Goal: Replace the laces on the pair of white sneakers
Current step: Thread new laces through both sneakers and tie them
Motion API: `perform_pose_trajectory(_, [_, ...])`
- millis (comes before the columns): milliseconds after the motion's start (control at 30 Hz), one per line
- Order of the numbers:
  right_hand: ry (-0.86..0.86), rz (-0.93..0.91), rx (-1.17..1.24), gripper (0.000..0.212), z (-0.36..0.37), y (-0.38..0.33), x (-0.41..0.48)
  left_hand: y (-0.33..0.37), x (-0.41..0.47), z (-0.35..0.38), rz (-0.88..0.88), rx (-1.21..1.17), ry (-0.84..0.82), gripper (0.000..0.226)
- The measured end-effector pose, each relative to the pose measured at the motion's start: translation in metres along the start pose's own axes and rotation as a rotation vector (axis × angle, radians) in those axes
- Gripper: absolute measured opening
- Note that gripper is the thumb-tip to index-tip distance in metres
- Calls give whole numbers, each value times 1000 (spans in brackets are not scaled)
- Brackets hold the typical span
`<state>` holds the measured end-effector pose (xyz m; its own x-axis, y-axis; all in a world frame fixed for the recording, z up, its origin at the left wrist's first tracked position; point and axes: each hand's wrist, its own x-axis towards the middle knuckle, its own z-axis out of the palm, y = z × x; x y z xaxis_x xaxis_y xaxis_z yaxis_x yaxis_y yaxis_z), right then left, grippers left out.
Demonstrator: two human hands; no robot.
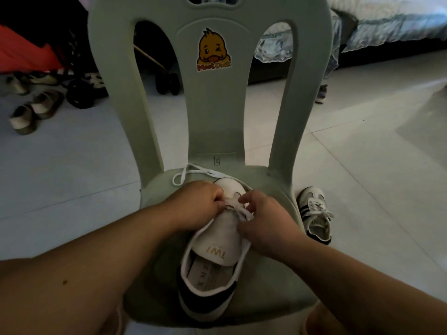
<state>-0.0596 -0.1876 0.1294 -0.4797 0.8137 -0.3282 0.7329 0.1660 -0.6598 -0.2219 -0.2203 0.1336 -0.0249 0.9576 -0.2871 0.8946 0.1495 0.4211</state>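
Flat on the seat of a pale green plastic chair: a white leather sneaker with a dark heel patch, toe toward the backrest, open collar nearest the camera. Tongue pulled up and lying loose over the throat, gold lettering at its end. Threaded only through the eyelets nearest the toe: a white flat lace, free length looping past the toe onto the back of the seat.

Left hand over the left side of the toe end, knuckles up, fingers curled, grip clamped on the lace at the eyelets. Right hand just opposite on the right side, fingers curled, grip pinched on the lace where it crosses above the tongue, thumb against the tongue's edge. Both hands close together, nearly touching over the eyelets. Bare forearms reaching in from the lower corners.

On the pale tiled floor, just right of the chair: a second white sneaker with dark side stripes, laced up, toe pointing away. Stuck to the middle of the backrest: a yellow cartoon duck sticker. Farther back on the left, a pair of beige slip-on shoes on the floor, near black pram wheels and red fabric. At upper right, a bed with a blue ruffled cover.
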Motion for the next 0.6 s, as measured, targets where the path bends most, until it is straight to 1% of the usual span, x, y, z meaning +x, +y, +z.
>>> perform_pose_trajectory(100, [-3,25,18,51,-2,0,0,-5,-10,-16,-11,4,41,21])
perform_pose_trajectory(167, [-17,26,30,51,-3,1,0,-12,-19,-33,-58,-41,56,22])
perform_pose_trajectory(233, [-41,26,31,48,-3,1,0,-22,-31,-48,-124,-198,53,22])
perform_pose_trajectory(300, [-68,16,21,50,-5,-3,-1,-26,-43,-56,-151,-414,5,20])
perform_pose_trajectory(367, [-50,-90,-41,54,-5,-11,-2,-23,-52,-53,-126,-500,-52,20])
perform_pose_trajectory(400, [-17,-178,-65,51,-5,-17,-3,-20,-53,-49,-104,-507,-63,20])
perform_pose_trajectory(467, [35,-302,-30,32,-4,-28,-6,-13,-52,-44,-62,-519,-54,22])
perform_pose_trajectory(500, [44,-318,0,21,-2,-32,-6,-11,-51,-42,-54,-535,-35,21])
perform_pose_trajectory(533, [56,-314,22,14,1,-34,-6,-10,-49,-41,-51,-545,-2,19])
perform_pose_trajectory(600, [86,-292,57,16,5,-35,-4,-9,-45,-41,-72,-549,69,16])
